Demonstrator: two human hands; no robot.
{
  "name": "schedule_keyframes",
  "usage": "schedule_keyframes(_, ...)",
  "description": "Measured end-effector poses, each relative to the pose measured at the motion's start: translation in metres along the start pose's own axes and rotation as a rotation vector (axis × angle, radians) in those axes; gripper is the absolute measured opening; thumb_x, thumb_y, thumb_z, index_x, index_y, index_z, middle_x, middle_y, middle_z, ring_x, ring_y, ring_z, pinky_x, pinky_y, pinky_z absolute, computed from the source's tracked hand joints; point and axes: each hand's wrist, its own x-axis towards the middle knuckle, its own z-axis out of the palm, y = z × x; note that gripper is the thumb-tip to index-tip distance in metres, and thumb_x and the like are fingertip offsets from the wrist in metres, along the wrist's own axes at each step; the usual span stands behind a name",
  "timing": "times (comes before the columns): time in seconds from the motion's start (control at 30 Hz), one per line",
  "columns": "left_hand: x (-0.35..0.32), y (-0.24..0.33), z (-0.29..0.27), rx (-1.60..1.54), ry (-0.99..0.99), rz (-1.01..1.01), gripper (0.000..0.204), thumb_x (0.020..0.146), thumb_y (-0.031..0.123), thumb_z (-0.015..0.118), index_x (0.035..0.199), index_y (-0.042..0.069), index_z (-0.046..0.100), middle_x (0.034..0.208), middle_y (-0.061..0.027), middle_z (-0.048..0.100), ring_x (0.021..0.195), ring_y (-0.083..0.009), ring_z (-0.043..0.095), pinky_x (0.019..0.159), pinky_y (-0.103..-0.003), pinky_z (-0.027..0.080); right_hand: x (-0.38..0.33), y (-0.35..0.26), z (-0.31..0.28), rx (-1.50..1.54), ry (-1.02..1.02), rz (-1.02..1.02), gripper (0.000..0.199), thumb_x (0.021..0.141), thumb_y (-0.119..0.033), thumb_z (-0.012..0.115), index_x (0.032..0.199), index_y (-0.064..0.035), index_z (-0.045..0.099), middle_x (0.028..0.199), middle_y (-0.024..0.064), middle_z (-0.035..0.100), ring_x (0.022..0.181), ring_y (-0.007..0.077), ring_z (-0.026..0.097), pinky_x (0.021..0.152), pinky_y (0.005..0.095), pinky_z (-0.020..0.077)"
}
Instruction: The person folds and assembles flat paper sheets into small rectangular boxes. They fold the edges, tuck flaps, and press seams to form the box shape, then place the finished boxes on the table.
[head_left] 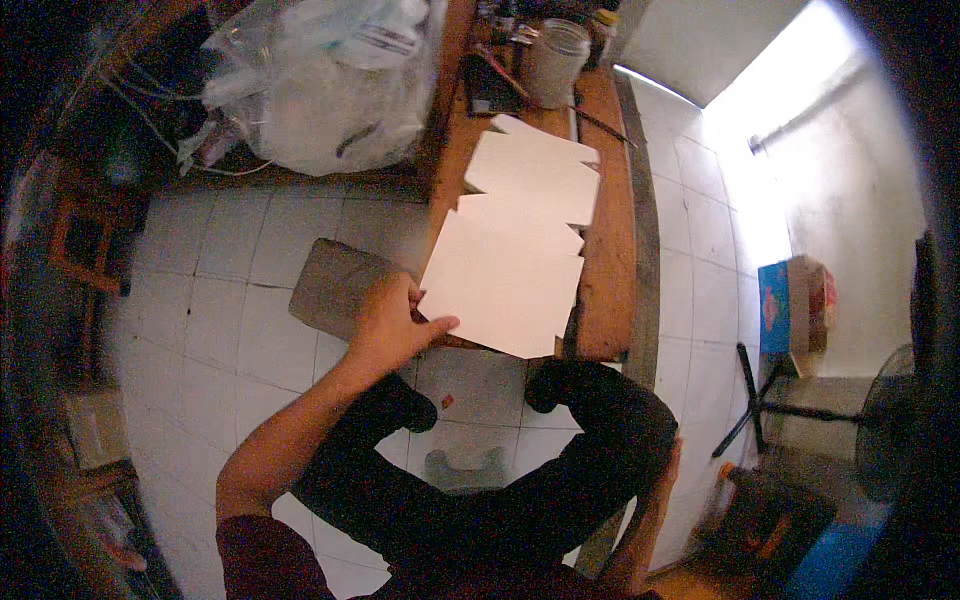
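Observation:
A flat, pale cardboard box blank with notched edges and flaps lies lengthwise on a narrow wooden bench. My left hand is closed on its near left corner, with the thumb on top and the other fingers at the edge and partly under it. Beside my right knee, away from the cardboard, is my right hand. Its visible fingers look stretched out along the leg and nothing shows in them, though the knee hides part of the hand.
A clear jar and dark small items stand at the bench's far end, with a thin stick nearby. Plastic bags lie far left. A brown block-like piece sits left of the bench. Right are a blue box and a fan.

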Motion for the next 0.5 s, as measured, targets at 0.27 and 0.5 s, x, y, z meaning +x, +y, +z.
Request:
schedule_keyframes(0.27, -0.005, 0.045, -0.010, -0.001, -0.331, 0.227, 0.035, 0.076, 0.032, 0.073, 0.082, -0.001, 0.063, 0.084, -0.0160, 0.063, 0.079, -0.0320, 0.061, 0.072, -0.041, 0.048, 0.042, -0.069, 0.121, -1.341, 0.173, -0.489, 0.058, 0.081, -0.043, 0.062, 0.126, -0.0078, 0.050, 0.130, 0.0173, 0.049, 0.123, 0.0387, 0.041, 0.105, 0.0433, 0.0284)
schedule_keyframes(0.5, 0.077, 0.067, -0.014, 0.046, 0.084, 0.414, 0.054, 0.071, 0.037, 0.074, 0.113, 0.007, 0.060, 0.120, -0.0183, 0.055, 0.112, -0.0330, 0.051, 0.097, -0.045, 0.039, 0.239, -0.084, 0.122, -1.567, -0.022, -0.261, 0.051, 0.082, -0.034, 0.064, 0.114, 0.0033, 0.054, 0.116, 0.0246, 0.054, 0.105, 0.0401, 0.054, 0.092, 0.0431, 0.0418)
